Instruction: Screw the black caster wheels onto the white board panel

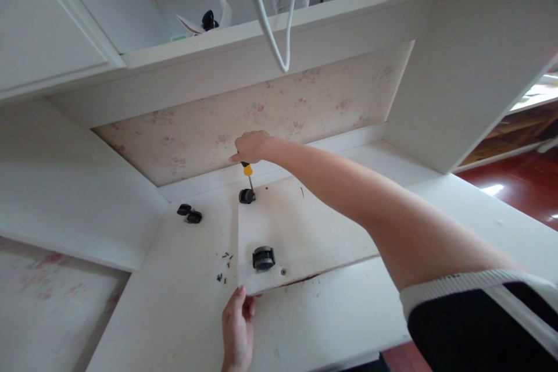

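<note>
My right hand (251,146) is wrapped round the handle of a screwdriver (248,170), black and yellow, held upright. The shaft points down to a black caster wheel (246,196) at the far left corner of a white board (305,221). Whether the tip sits in a screw is too small to tell. A second caster wheel (264,258) stands on the board's near left part. At the board's near left corner, my left hand (238,325) pinches the edge between thumb and fingers.
Two loose casters (190,214) lie left of the board. Several small dark screws (225,260) are scattered beside its left edge. A white cable (283,61) hangs from above in front of the shelf (209,46). Side panels (436,70) enclose the white surface.
</note>
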